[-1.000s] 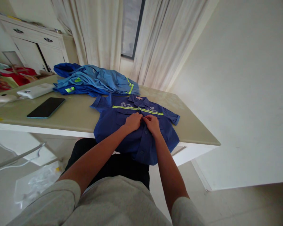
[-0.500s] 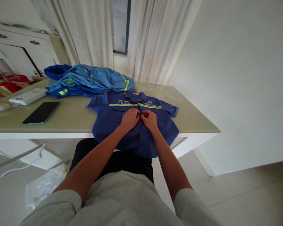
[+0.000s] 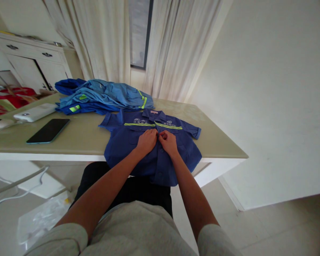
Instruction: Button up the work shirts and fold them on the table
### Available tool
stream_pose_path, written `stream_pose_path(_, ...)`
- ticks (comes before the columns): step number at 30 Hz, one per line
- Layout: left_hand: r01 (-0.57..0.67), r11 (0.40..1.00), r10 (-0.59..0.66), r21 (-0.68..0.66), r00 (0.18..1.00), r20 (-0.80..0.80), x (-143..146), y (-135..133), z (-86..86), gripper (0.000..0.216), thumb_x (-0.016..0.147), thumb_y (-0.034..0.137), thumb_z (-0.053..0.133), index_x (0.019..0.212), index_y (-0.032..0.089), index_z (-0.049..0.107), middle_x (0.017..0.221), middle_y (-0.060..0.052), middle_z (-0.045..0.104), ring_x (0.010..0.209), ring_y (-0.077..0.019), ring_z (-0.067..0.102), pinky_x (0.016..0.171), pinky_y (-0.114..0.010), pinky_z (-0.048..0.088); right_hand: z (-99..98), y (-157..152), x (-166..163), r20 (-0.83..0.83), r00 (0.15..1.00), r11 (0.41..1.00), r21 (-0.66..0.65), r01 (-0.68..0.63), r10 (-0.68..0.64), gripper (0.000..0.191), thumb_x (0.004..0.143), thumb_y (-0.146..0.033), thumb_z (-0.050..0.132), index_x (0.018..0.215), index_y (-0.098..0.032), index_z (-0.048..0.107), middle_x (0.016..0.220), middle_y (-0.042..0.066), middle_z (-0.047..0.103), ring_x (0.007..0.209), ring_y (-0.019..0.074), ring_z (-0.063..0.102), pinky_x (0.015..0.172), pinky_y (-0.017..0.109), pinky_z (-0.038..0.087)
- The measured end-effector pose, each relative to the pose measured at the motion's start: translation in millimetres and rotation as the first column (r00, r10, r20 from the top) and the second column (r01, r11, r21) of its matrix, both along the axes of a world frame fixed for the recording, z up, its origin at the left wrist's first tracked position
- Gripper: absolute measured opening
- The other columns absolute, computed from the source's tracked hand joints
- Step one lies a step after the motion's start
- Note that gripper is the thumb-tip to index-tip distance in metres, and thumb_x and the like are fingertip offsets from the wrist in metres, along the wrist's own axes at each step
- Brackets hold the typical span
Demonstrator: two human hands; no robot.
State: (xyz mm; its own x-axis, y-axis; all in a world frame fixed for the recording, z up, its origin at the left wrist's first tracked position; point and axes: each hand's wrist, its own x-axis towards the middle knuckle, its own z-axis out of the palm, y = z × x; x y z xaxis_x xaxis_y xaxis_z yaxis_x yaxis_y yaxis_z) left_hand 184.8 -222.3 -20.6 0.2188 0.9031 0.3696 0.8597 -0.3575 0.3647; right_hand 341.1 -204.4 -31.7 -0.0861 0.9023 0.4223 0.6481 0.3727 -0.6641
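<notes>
A navy short-sleeved work shirt (image 3: 120,147) lies front up on the table, collar away from me, its hem hanging over the near edge. Yellow-green striping crosses its chest below white printing. My left hand (image 3: 147,140) and my right hand (image 3: 168,141) meet at the front placket just under the stripe. Both are closed, fingertips pinching the placket's cloth from either side. Whatever button sits between the fingertips is hidden. Lower on the placket, more buttons (image 3: 161,150) show.
Behind the shirt lies a heap of blue work clothes (image 3: 104,94) with reflective strips. A black-screened phone (image 3: 48,131) and a white device (image 3: 36,112) rest at left on the table (image 3: 218,142). A wall (image 3: 269,106) stands to the right; a plastic bag (image 3: 42,217) lies on the floor.
The camera view has shifted slightly, so the scene sits a little lower. Both hands stay pinched at the same part of the placket, with only slight finger movement.
</notes>
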Motion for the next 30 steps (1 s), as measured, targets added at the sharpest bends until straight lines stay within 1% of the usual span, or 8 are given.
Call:
stream_pose_path(2, 0.001, 1.000, -0.001, -0.017, 1.000, 0.018, -1.9, 1.9, -0.7, 0.021, 0.102, 0.021, 0.044, 0.113, 0.021, 0.063, 0.111, -0.011, 0.071, 0.109, -0.0265, 0.064, 0.090, -0.036, 0.050, -0.9, 2.2, -0.1, -0.004, 1.000, 0.999, -0.043, -0.009, 0.009, 0.012, 0.085, -0.029, 0.064, 0.089, -0.021, 0.073, 0.061, -0.004, 0.067, 0.057, 0.0157, 0.059, 0.064, 0.026, 0.043)
stream_pose_path(6, -0.033, 0.999, 0.034, -0.029, 0.999, 0.035, -3.2, 4.9, -3.1, 0.022, 0.102, 0.021, 0.046, 0.113, 0.023, 0.064, 0.110, -0.009, 0.073, 0.108, -0.0254, 0.065, 0.090, -0.035, 0.051, 1.5, 1.7, -1.7, 0.045, 0.999, 0.996, -0.092, -0.007, 0.011, 0.011, 0.086, -0.026, 0.065, 0.091, -0.021, 0.073, 0.065, -0.003, 0.069, 0.060, 0.0160, 0.062, 0.064, 0.026, 0.043)
stream_pose_path(11, -0.058, 0.998, 0.058, 0.003, 0.998, 0.023, -0.1, 5.9, -4.3, 0.020, 0.099, 0.019, 0.049, 0.112, 0.022, 0.064, 0.110, -0.009, 0.073, 0.109, -0.0258, 0.065, 0.090, -0.035, 0.052, 6.5, -5.1, -6.6, 0.189, 0.975, 0.991, -0.044, 0.124, -0.114, 0.011, 0.091, -0.028, 0.065, 0.090, -0.022, 0.074, 0.075, 0.001, 0.074, 0.071, 0.0190, 0.068, 0.072, 0.028, 0.045)
stream_pose_path(14, -0.030, 1.000, 0.030, 0.004, 0.999, 0.034, -0.5, 7.0, -4.9, 0.019, 0.099, 0.019, 0.050, 0.112, 0.022, 0.064, 0.110, -0.009, 0.073, 0.108, -0.0254, 0.065, 0.091, -0.035, 0.051, 8.3, -7.6, -7.8, 0.217, 0.969, 0.991, -0.035, 0.127, -0.116, 0.009, 0.091, -0.027, 0.066, 0.089, -0.022, 0.073, 0.074, 0.001, 0.074, 0.071, 0.0189, 0.068, 0.074, 0.028, 0.045)
stream_pose_path(17, -0.005, 1.000, 0.005, -0.002, 0.997, 0.071, -2.2, 8.4, -5.5, 0.019, 0.100, 0.020, 0.050, 0.112, 0.022, 0.064, 0.111, -0.009, 0.072, 0.107, -0.0250, 0.066, 0.092, -0.035, 0.051, 8.5, -8.0, -7.0, 0.161, 0.984, 0.997, -0.014, 0.079, -0.075, 0.010, 0.092, -0.029, 0.066, 0.090, -0.022, 0.073, 0.072, -0.001, 0.073, 0.066, 0.0171, 0.066, 0.072, 0.028, 0.045)
stream_pose_path(21, -0.031, 0.999, 0.029, 0.020, 0.995, 0.097, -2.8, 9.1, -6.7, 0.020, 0.098, 0.018, 0.052, 0.112, 0.022, 0.064, 0.111, -0.010, 0.072, 0.108, -0.0262, 0.066, 0.090, -0.035, 0.051, 4.9, -6.1, -5.3, 0.079, 0.995, 0.998, 0.020, 0.057, -0.059, 0.022, 0.091, -0.043, 0.068, 0.092, -0.021, 0.073, 0.067, -0.001, 0.070, 0.063, 0.0169, 0.064, 0.070, 0.028, 0.046)
stream_pose_path(27, -0.021, 0.999, 0.017, 0.027, 0.991, 0.133, -4.1, 10.9, -8.3, 0.015, 0.098, 0.019, 0.052, 0.107, 0.021, 0.064, 0.108, -0.010, 0.072, 0.106, -0.0268, 0.066, 0.090, -0.037, 0.051, -2.2, -0.7, -1.4, -0.010, 0.999, 0.997, -0.057, -0.053, 0.053, 0.017, 0.085, -0.032, 0.065, 0.090, -0.020, 0.075, 0.054, -0.004, 0.061, 0.050, 0.0152, 0.054, 0.058, 0.027, 0.041)
stream_pose_path(30, 0.019, 1.000, -0.023, 0.022, 0.985, 0.169, -5.6, 11.6, -7.8, 0.016, 0.098, 0.018, 0.051, 0.107, 0.021, 0.063, 0.110, -0.008, 0.072, 0.105, -0.0251, 0.067, 0.090, -0.035, 0.051, -0.8, -1.2, -1.4, -0.049, 0.996, 0.997, -0.016, -0.073, 0.072, 0.021, 0.088, -0.036, 0.061, 0.085, -0.020, 0.074, 0.059, -0.002, 0.064, 0.054, 0.0160, 0.056, 0.059, 0.027, 0.042)
